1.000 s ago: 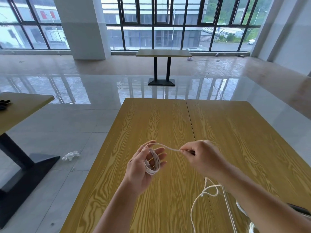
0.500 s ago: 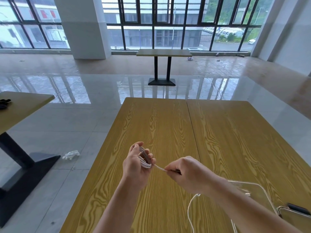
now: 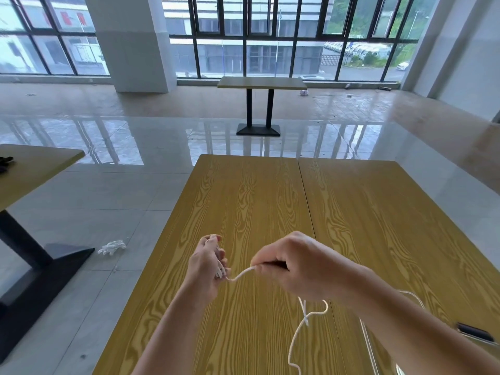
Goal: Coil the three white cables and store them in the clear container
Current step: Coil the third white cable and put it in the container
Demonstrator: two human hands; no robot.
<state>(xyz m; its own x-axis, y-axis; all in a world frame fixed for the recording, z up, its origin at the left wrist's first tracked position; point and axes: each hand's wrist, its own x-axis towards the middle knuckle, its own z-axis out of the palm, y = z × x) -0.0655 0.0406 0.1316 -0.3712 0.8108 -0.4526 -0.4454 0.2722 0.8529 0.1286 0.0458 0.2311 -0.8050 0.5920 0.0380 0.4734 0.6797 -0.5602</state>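
Both hands grip one thin white cable (image 3: 239,276): left (image 3: 208,262) clasps coils, right (image 3: 295,266) pinches slack

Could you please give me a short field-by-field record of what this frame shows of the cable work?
surface: wooden table
left hand: closed around a small bundle of white cable loops
right hand: grip pinching the white cable running over from the left hand
loose cable: hangs below the right hand, tail trailing toward the near table edge
clear container: only an edge visible, bottom right, behind the right forearm
floor: crumpled white item left of the table
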